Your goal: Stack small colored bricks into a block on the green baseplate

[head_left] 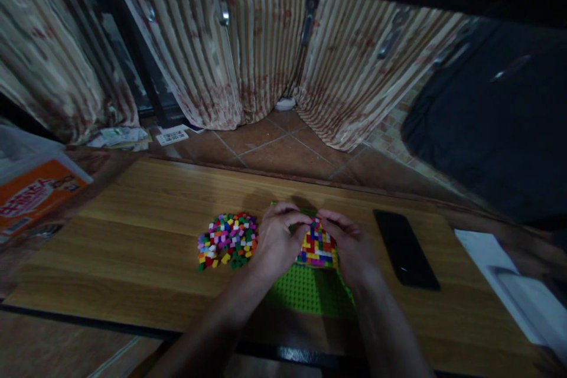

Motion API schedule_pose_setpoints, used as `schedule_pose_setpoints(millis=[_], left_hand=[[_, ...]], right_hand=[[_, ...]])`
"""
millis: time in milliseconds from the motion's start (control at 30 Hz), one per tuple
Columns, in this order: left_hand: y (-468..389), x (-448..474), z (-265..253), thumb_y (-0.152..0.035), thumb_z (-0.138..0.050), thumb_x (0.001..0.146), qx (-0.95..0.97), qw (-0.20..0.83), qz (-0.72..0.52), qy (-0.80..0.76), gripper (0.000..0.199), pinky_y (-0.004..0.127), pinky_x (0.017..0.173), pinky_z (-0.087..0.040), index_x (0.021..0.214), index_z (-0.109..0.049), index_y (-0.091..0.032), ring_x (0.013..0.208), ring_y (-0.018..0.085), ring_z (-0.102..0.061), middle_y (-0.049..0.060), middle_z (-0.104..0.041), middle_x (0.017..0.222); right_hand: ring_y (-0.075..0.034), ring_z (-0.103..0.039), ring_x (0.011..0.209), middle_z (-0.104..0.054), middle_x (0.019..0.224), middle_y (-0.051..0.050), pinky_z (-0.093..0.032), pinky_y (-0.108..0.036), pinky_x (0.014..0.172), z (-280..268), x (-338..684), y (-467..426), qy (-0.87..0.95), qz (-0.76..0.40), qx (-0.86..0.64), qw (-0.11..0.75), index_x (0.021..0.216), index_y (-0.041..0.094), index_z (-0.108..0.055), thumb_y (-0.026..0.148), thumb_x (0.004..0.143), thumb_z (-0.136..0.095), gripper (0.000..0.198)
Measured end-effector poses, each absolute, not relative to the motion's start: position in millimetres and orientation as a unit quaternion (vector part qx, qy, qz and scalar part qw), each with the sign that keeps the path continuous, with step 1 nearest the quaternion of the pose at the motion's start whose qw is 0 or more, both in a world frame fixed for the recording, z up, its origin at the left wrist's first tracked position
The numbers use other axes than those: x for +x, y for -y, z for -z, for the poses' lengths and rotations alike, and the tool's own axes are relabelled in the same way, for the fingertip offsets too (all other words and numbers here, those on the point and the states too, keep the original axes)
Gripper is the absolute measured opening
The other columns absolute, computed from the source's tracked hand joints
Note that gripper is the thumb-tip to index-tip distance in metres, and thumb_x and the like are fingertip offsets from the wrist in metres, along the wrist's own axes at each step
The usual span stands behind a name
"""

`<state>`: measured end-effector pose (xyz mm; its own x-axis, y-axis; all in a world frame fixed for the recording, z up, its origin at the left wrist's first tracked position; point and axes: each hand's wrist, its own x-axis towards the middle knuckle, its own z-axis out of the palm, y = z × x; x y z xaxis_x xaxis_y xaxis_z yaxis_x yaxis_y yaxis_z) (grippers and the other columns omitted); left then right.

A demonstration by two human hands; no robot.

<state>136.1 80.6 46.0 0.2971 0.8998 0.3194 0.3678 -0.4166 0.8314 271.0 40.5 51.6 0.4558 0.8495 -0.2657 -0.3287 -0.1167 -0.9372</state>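
A bright green studded baseplate (305, 292) lies on the wooden table. On it, a block of small multicoloured toy bricks (316, 247) is built up in rows of red, yellow, blue, white and purple. My left hand (281, 239) comes in over the plate's left side, thumb and fingers closed at the top of the brick block. From the right, my right hand (348, 242) meets it there, its fingertips also closed on the bricks. Pink shows between the two sets of fingertips, and the exact piece is partly hidden. Left of my left hand is a pile of loose bricks (230, 239).
A black phone (405, 248) lies on the table (133, 236) right of the plate. White papers (500, 277) are at the right edge. An orange-labelled plastic box (39, 189) stands at the left. Striped curtains (266, 53) hang beyond the tiled floor (283, 142).
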Motion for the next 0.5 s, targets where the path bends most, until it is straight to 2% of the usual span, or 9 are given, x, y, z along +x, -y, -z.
schedule_pose_setpoints(millis=[200, 500], left_hand=[[-82.1, 140.4, -45.7, -0.012, -0.066, 0.077, 0.711, 0.357, -0.417, -0.44, 0.015, 0.034, 0.095, -0.046, 0.078, -0.074, -0.024, 0.099, 0.017, -0.06, 0.002, -0.065, 0.099], [-83.8, 142.0, -45.0, -0.014, -0.063, 0.074, 0.679, 0.4, -0.396, -0.471, 0.014, 0.03, 0.084, -0.046, 0.087, -0.066, -0.02, 0.089, 0.017, -0.061, 0.002, -0.066, 0.092]], right_hand=[[-0.015, -0.063, 0.061, -0.072, 0.074, 0.001, -0.049, -0.029, 0.061, -47.5, 273.6, -38.8, 0.248, -0.48, -0.599, 0.591, 0.089, 0.022, -0.072, 0.037, 0.054, -0.085, 0.04], [-0.016, -0.064, 0.064, -0.073, 0.078, -0.002, -0.048, -0.028, 0.061, -51.0, 267.6, -38.9, 0.305, -0.41, -0.649, 0.564, 0.092, 0.02, -0.074, 0.042, 0.059, -0.08, 0.04]])
